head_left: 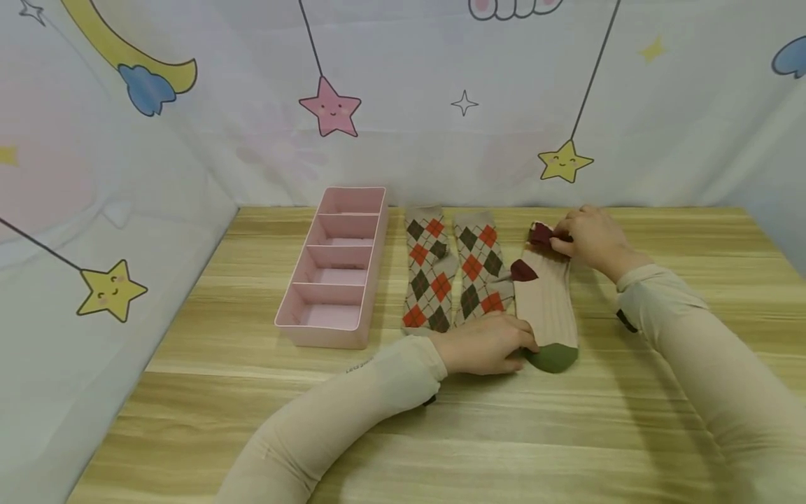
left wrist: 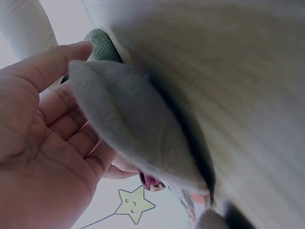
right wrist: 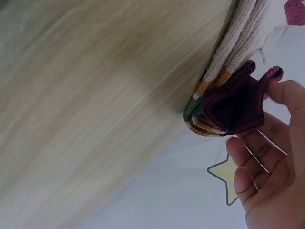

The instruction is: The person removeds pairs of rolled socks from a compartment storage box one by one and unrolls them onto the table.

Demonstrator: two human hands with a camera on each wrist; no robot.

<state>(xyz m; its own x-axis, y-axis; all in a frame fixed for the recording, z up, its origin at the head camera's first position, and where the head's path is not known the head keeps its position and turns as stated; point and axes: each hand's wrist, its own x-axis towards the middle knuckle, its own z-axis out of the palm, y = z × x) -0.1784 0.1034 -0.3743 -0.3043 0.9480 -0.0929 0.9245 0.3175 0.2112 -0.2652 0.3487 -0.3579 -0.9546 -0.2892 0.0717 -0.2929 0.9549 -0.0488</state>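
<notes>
A cream ribbed sock (head_left: 544,301) with a green toe (head_left: 554,358), dark red heel and dark red cuff lies flat on the table. At its far end my right hand (head_left: 593,239) pinches the cuff (right wrist: 238,102), which gapes in the right wrist view. My left hand (head_left: 481,343) reaches over the near end of an argyle sock (head_left: 478,266), fingertips right at the cream sock's edge beside the toe. Its fingers are relaxed in the left wrist view, close to a beige sock toe (left wrist: 128,109). Another argyle sock (head_left: 428,273) lies further left.
To the left of the socks stands a pink divided box (head_left: 332,337) with several compartments in a row. The wood-grain table (head_left: 478,448) ends at the back against a white cloth (head_left: 403,154) printed with stars.
</notes>
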